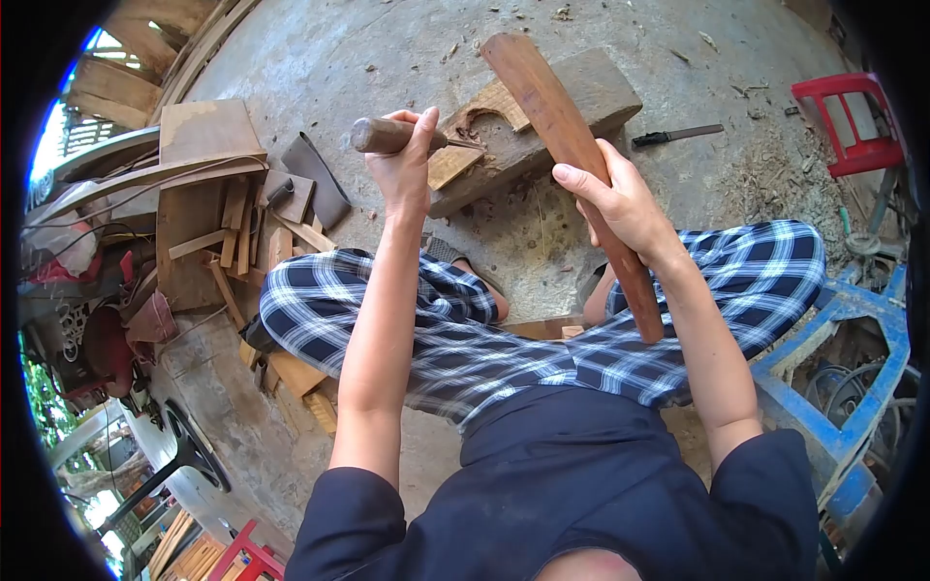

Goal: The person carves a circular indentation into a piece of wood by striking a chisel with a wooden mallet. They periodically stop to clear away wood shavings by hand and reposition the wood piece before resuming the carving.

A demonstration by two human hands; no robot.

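Observation:
My left hand (402,165) is wrapped round the wooden handle of a chisel (384,136). The chisel's blade points right, to a light wooden piece (453,165) with a curved cut-out. That piece lies on a thick wooden block (581,92) on the floor. In my right hand (620,201) is a long, reddish-brown wooden bar (554,108), gripped around its middle. The bar slants from above the block down to my lap, its lower end over the checked trousers. Wood chips lie by the cut-out.
A dark-handled tool (676,136) lies right of the block. Further right are a red stool (852,121) and a blue metal frame (833,387). Wood offcuts (232,228) and a dark flat piece (318,179) lie on the left. Shavings are scattered on the concrete floor (320,63).

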